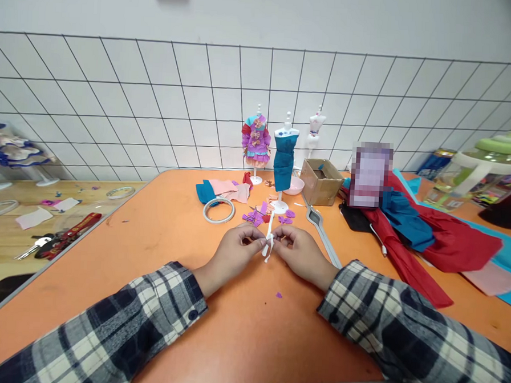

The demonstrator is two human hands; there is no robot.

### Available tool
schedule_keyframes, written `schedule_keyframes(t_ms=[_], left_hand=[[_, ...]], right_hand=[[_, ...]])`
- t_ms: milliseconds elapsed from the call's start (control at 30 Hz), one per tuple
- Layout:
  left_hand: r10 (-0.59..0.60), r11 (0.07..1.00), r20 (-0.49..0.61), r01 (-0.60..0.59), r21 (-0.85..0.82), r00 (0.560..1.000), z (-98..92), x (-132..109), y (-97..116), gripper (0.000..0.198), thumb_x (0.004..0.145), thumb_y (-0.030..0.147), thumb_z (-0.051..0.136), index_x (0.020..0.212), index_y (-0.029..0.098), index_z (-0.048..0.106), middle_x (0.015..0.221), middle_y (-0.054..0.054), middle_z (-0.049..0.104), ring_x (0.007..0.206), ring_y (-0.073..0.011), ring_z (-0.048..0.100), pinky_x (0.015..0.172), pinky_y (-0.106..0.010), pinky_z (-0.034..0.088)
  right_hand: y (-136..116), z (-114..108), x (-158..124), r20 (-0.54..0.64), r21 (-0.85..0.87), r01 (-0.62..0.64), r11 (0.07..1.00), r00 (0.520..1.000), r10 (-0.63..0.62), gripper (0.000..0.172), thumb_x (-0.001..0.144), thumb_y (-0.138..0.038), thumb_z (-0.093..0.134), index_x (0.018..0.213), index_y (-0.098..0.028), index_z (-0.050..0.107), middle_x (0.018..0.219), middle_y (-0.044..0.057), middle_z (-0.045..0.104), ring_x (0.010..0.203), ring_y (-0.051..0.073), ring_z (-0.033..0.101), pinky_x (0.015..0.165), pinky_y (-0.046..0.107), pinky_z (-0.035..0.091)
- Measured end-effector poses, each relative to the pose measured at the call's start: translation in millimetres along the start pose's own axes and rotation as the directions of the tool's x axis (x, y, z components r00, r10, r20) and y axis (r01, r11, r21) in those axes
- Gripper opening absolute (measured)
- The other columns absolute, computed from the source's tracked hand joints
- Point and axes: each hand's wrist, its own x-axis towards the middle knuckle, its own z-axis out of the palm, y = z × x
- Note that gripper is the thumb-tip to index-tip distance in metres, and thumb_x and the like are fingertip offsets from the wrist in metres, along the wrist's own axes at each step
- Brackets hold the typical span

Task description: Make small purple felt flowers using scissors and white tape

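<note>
Between both hands, just above the orange table (180,325), is a narrow white ribbon-like strip (271,221), looped near the fingertips with a loose end hanging below. My left hand (240,252) pinches it from the left, and my right hand (300,252) pinches it from the right. Purple fabric scraps (256,214) lie just beyond the fingers. Behind them stands a small white dress form (287,133) wrapped in a teal cloth (284,164). Whether the strip is knotted, I cannot tell.
A tape roll (219,211) and pink fabric pieces (225,187) lie left of the scraps. Scissors (322,226) lie near a cardboard box (322,183). Another dress form wears a purple outfit (256,143). Red cloth (459,231), a phone-like object (370,174) and a drink bottle (470,174) occupy the right.
</note>
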Motion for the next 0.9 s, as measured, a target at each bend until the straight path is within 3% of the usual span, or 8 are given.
schedule_keyframes(t_ms=[133,233,400,500,633,767,900], left_hand=[[-0.091,0.984,0.029,0.094,-0.154,0.995,1.3,-2.3,1.5,0.012,0.07,0.026,0.063,0.068,0.015,0.065,0.069,-0.001,0.062,0.069,-0.0157,0.055,0.069,-0.027,0.042],[-0.159,0.94,0.04,0.163,-0.299,0.987,5.0,-7.2,1.6,0.01,0.068,0.024,0.065,0.068,0.014,0.067,0.067,-0.001,0.063,0.066,-0.0144,0.054,0.066,-0.026,0.041],[-0.287,0.74,0.14,0.312,-0.595,0.948,10.4,-14.2,3.8,0.005,0.065,0.016,0.064,0.067,0.014,0.068,0.063,0.0,0.061,0.06,-0.0112,0.052,0.063,-0.024,0.041],[-0.286,0.658,0.149,0.307,-0.688,0.947,11.4,-14.5,5.8,0.007,0.068,0.018,0.068,0.072,0.014,0.07,0.074,-0.003,0.066,0.071,-0.0134,0.057,0.071,-0.026,0.045],[-0.26,0.701,0.111,0.267,-0.661,0.959,11.6,-12.8,4.1,0.017,0.073,0.027,0.071,0.082,0.013,0.073,0.087,-0.007,0.07,0.079,-0.0161,0.06,0.077,-0.029,0.045],[-0.238,0.801,0.064,0.233,-0.552,0.969,11.3,-10.6,-1.6,0.025,0.075,0.032,0.07,0.091,0.014,0.073,0.096,-0.009,0.072,0.084,-0.0176,0.061,0.08,-0.03,0.044],[-0.203,0.889,0.045,0.203,-0.411,0.978,10.1,-9.1,-0.8,0.023,0.077,0.032,0.068,0.091,0.015,0.074,0.09,-0.007,0.072,0.08,-0.0172,0.06,0.076,-0.029,0.044]], right_hand=[[-6.5,-1.2,-2.6,-0.023,-0.242,0.183,0.953,0.981,-0.194,0.007,0.079,-0.013,0.053,0.08,-0.019,0.057,0.078,0.0,0.059,0.069,0.013,0.051,0.062,0.024,0.037],[-12.9,-5.3,-7.5,0.011,-0.382,0.284,0.879,0.953,-0.303,0.007,0.083,-0.014,0.051,0.083,-0.019,0.057,0.082,0.002,0.059,0.071,0.014,0.052,0.061,0.024,0.036],[-17.9,-11.3,-15.1,0.183,-0.578,0.466,0.67,0.874,-0.45,0.019,0.092,-0.021,0.044,0.094,-0.02,0.062,0.094,0.007,0.064,0.074,0.016,0.056,0.059,0.026,0.034],[-17.2,-12.5,-13.0,0.059,-0.541,0.39,0.745,0.901,-0.429,0.018,0.092,-0.025,0.046,0.097,-0.021,0.063,0.096,0.006,0.065,0.08,0.017,0.058,0.063,0.026,0.038],[-12.6,-12.2,-4.7,-0.18,-0.351,0.21,0.913,0.941,-0.286,0.02,0.082,-0.025,0.06,0.102,-0.022,0.063,0.091,0.005,0.065,0.073,0.016,0.057,0.066,0.028,0.042],[-3.7,-9.0,2.0,-0.143,-0.095,0.071,0.993,0.986,-0.084,0.007,0.077,-0.024,0.061,0.08,-0.021,0.067,0.074,0.001,0.064,0.061,0.013,0.053,0.057,0.025,0.042],[1.5,-6.3,3.8,-0.1,0.015,0.04,0.999,0.994,-0.038,0.007,0.076,-0.025,0.061,0.077,-0.019,0.066,0.069,-0.001,0.061,0.059,0.012,0.05,0.055,0.024,0.04]])
